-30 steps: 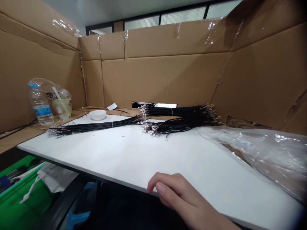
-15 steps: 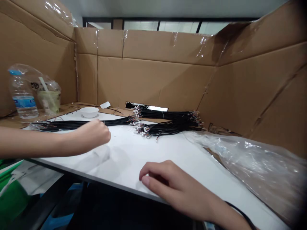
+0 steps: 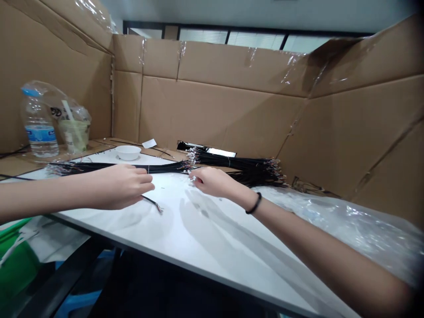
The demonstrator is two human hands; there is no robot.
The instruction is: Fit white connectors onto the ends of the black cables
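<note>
Left of centre in the frame, the left hand (image 3: pixel 127 189) curls around a black cable (image 3: pixel 150 200), its frayed end showing. At centre, the right hand (image 3: pixel 213 182) meets white connectors (image 3: pixel 193 179); whether it grips them is unclear.

A white table (image 3: pixel 198 247) spans the middle and lower centre of the frame. On it, 1 tied black cable bundle (image 3: pixel 167 167) lies left of centre; a black cable pile (image 3: pixel 250 164) lies right of centre, white connectors (image 3: pixel 192 154) toward the middle. 1 bowl (image 3: pixel 128 153) sits above the bundle. Plastic (image 3: pixel 334 221) lies along the right, 1 dark scrap (image 3: pixel 162 188) near the middle.
</note>
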